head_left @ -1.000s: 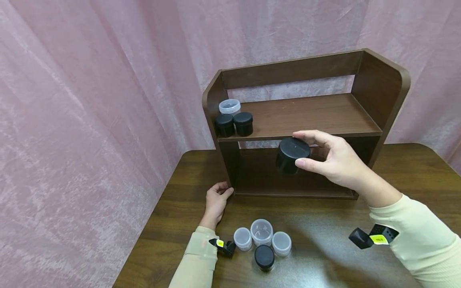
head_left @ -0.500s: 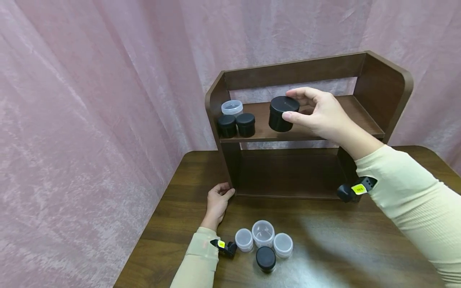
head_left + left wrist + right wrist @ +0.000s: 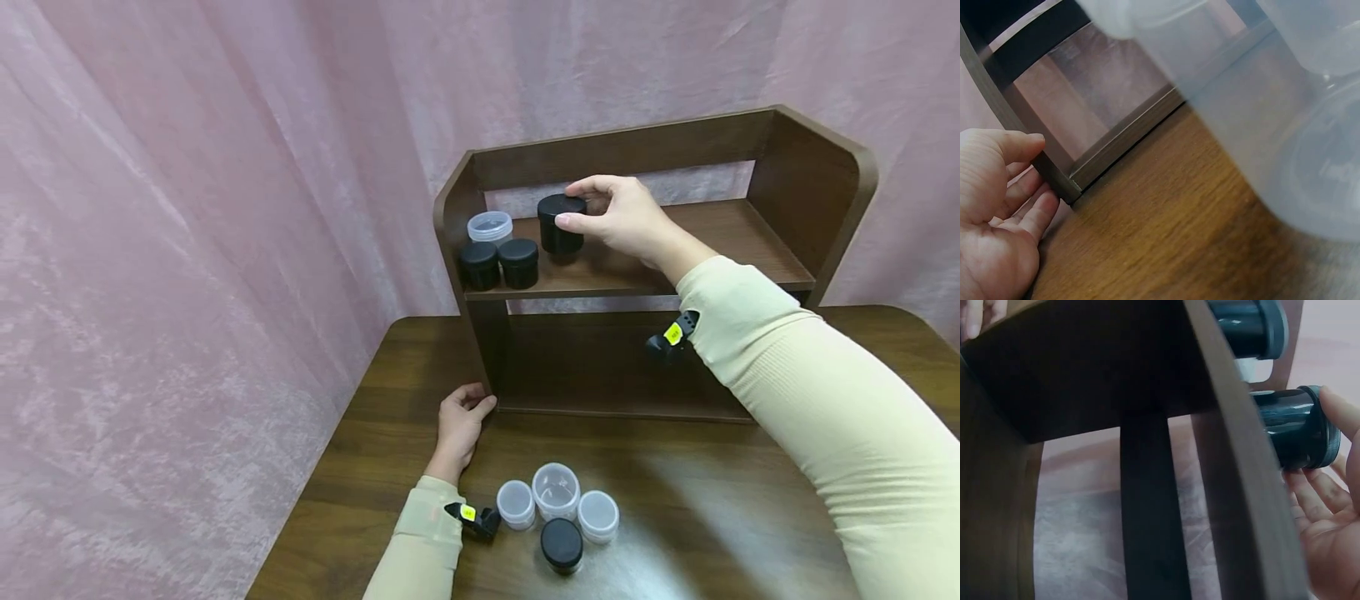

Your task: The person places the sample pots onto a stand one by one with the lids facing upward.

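On the upper board of a brown two-tier wooden shelf [image 3: 622, 294], my right hand [image 3: 622, 217] grips a black lidded jar [image 3: 560, 229] between thumb and fingers. The right wrist view shows this jar [image 3: 1291, 428] upright over the board, its base hidden by the board's edge. To its left stand two smaller black jars [image 3: 519, 265] with a clear jar [image 3: 490, 226] behind them. My left hand [image 3: 460, 425] holds the shelf's lower left front corner, thumb at the front edge and fingers along the outer side, as the left wrist view shows the side panel [image 3: 1054, 165].
Three clear frosted jars [image 3: 556, 490] and one black-lidded jar [image 3: 562, 546] stand grouped on the wooden table [image 3: 675, 500], right of the left forearm. A pink curtain [image 3: 225, 208] hangs behind. The shelf's right side panel [image 3: 821, 192] rises beyond the right hand.
My right hand has lifted the black jar from in front of the lower tier, then carried it left and back over the upper board. The left hand stays at the shelf's corner.
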Action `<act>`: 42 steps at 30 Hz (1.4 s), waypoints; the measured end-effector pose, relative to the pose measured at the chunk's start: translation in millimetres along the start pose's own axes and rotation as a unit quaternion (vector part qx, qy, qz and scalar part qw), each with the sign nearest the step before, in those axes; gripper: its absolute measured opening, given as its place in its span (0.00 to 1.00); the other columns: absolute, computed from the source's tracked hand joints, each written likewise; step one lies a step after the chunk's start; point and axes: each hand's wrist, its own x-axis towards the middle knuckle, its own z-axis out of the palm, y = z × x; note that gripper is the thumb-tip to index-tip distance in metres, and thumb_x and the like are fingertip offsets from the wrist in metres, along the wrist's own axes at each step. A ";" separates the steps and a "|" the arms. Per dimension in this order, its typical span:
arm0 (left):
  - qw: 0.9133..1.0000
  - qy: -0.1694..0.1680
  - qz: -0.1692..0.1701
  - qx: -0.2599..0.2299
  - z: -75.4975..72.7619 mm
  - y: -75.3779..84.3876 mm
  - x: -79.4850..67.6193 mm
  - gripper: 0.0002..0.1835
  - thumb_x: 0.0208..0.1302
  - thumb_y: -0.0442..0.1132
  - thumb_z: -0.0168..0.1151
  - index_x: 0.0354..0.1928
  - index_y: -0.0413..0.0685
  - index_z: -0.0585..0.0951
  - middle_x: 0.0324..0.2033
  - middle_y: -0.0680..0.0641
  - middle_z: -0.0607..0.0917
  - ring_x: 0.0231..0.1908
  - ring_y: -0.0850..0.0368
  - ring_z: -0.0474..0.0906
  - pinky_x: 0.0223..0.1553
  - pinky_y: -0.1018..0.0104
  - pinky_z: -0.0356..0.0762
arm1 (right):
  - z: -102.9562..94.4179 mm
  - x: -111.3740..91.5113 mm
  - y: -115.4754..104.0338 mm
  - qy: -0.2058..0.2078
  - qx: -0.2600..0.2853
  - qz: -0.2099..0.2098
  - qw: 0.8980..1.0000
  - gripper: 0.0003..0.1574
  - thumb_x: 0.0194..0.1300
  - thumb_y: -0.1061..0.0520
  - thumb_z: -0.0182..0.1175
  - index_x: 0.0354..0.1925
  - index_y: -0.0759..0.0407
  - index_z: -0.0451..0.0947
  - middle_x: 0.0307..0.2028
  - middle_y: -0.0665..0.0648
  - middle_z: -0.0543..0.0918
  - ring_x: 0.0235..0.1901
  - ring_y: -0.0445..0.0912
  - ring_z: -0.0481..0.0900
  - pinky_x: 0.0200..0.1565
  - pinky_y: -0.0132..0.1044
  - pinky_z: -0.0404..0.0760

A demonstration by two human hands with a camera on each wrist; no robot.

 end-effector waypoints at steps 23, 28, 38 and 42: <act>1.000 0.000 0.013 0.003 0.4 6.4 -2.2 0.13 0.55 0.31 0.70 0.42 0.36 0.81 0.38 0.46 0.82 0.40 0.56 0.78 0.40 0.70 0.75 | 26.9 6.5 5.6 -0.012 0.074 -0.009 0.997 0.32 0.57 0.49 0.70 0.58 0.57 0.76 0.49 0.60 0.82 0.49 0.44 0.79 0.46 0.29 0.74; 1.000 -0.015 0.012 0.006 -1.6 18.3 -4.4 0.15 0.56 0.30 0.69 0.45 0.33 0.80 0.39 0.43 0.82 0.42 0.53 0.78 0.40 0.70 0.75 | 26.0 5.3 3.8 -0.021 0.080 0.000 0.997 0.33 0.59 0.47 0.68 0.60 0.56 0.74 0.53 0.60 0.80 0.53 0.45 0.78 0.49 0.31 0.73; 1.000 -0.008 0.008 0.008 -3.1 9.6 -2.5 0.16 0.56 0.32 0.69 0.47 0.35 0.80 0.41 0.43 0.81 0.44 0.54 0.78 0.42 0.69 0.76 | 27.0 2.9 2.1 -0.029 0.078 -0.005 0.997 0.34 0.59 0.46 0.68 0.60 0.56 0.74 0.54 0.59 0.80 0.54 0.45 0.77 0.52 0.33 0.72; 1.000 -0.008 0.005 0.004 -3.1 8.7 -2.1 0.16 0.56 0.32 0.69 0.46 0.35 0.80 0.41 0.43 0.81 0.45 0.53 0.78 0.43 0.68 0.75 | 26.3 1.9 1.2 -0.029 0.076 -0.004 0.997 0.34 0.60 0.47 0.67 0.61 0.55 0.74 0.55 0.59 0.79 0.55 0.46 0.76 0.53 0.35 0.72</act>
